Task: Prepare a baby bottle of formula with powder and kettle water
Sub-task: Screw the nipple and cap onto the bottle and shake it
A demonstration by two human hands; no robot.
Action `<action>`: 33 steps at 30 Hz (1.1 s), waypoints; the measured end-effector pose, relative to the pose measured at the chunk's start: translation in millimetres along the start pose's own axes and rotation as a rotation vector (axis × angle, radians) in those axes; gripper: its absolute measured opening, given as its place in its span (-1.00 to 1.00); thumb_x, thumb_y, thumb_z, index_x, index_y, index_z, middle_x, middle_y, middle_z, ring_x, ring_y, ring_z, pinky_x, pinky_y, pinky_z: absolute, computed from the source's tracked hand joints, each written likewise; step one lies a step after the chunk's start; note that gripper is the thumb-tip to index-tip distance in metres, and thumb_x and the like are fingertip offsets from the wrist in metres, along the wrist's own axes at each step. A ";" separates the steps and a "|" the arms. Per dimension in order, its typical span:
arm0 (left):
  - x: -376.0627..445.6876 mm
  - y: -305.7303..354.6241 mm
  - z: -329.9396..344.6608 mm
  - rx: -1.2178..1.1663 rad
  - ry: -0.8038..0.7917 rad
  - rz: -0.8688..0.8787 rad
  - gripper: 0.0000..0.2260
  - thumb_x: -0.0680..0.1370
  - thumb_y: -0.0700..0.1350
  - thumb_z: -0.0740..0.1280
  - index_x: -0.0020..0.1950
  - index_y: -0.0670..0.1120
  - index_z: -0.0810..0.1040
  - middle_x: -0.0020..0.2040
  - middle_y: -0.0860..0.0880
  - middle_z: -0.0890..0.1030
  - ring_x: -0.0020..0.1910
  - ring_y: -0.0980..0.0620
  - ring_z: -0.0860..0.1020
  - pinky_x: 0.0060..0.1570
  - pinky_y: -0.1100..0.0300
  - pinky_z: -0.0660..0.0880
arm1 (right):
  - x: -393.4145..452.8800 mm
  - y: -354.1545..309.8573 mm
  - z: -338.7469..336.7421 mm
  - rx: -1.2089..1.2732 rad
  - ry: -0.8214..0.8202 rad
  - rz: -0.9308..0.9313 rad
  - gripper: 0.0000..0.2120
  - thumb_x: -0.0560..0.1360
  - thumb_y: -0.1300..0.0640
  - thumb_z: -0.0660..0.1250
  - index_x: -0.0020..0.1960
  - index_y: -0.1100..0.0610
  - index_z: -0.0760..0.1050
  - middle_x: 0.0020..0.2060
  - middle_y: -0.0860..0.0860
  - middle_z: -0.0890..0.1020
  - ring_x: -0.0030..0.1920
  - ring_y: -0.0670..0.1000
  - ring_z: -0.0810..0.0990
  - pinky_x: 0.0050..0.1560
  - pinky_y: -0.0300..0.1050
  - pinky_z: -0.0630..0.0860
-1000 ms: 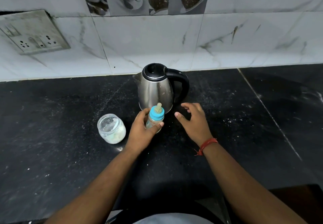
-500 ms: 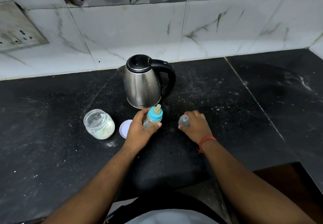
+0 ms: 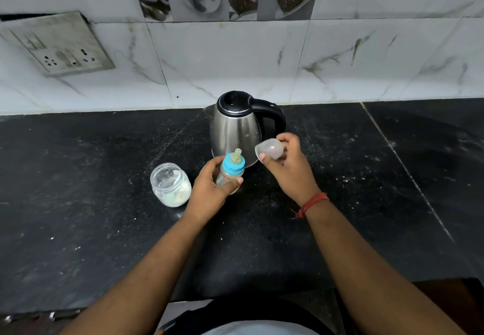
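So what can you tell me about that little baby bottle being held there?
The baby bottle is small, with a clear body bearing some printed pattern, a blue screw collar and a pale teat on top, uncovered. It leans slightly, gripped around its body by the left hand, just in front of the steel kettle. Whether it rests on the black counter cannot be told. Its contents are hidden by the fingers. The right hand holds a clear cap beside it.

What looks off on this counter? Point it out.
White specks, seemingly spilled powder, dust the black countertop around the kettle. The wall socket plate looks grimy and sits crooked.
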State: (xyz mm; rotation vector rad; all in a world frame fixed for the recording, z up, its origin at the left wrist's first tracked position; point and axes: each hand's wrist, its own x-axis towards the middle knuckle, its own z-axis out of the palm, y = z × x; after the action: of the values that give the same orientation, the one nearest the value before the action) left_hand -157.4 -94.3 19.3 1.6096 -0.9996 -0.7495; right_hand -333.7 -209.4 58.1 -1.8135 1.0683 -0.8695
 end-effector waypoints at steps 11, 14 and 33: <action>8.7 23.1 -28.8 -0.049 0.054 0.040 -0.53 0.48 -0.08 0.59 0.34 0.05 0.53 0.15 0.10 0.69 0.14 0.15 0.65 0.18 0.11 0.60 | 24.5 -80.6 25.3 -0.187 -0.225 -0.358 -0.50 0.47 -0.01 0.48 0.36 -0.06 0.42 0.26 -0.08 0.55 0.23 -0.04 0.54 0.26 0.02 0.53; 9.2 28.4 -34.2 -0.066 0.050 0.046 -0.56 0.48 -0.10 0.59 0.31 0.03 0.55 0.14 0.08 0.69 0.13 0.13 0.66 0.16 0.11 0.62 | 25.5 -84.9 29.7 -0.258 -0.265 -0.391 -0.49 0.45 -0.05 0.47 0.37 -0.11 0.42 0.30 -0.12 0.53 0.25 -0.05 0.51 0.28 0.00 0.51; 8.6 45.8 -34.8 0.088 0.092 0.120 -0.57 0.44 -0.07 0.61 0.28 0.06 0.63 0.10 0.07 0.67 0.06 0.12 0.64 0.07 0.08 0.62 | 7.3 -70.1 43.4 -0.170 -0.120 -0.322 -0.40 0.44 0.14 0.51 0.43 -0.07 0.42 0.21 -0.22 0.48 0.22 -0.17 0.50 0.25 -0.24 0.45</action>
State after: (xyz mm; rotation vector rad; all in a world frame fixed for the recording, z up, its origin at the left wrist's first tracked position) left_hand -134.2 -91.1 72.6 1.6290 -1.0646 -0.5526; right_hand -270.7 -182.4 104.6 -2.1924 0.8062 -0.8625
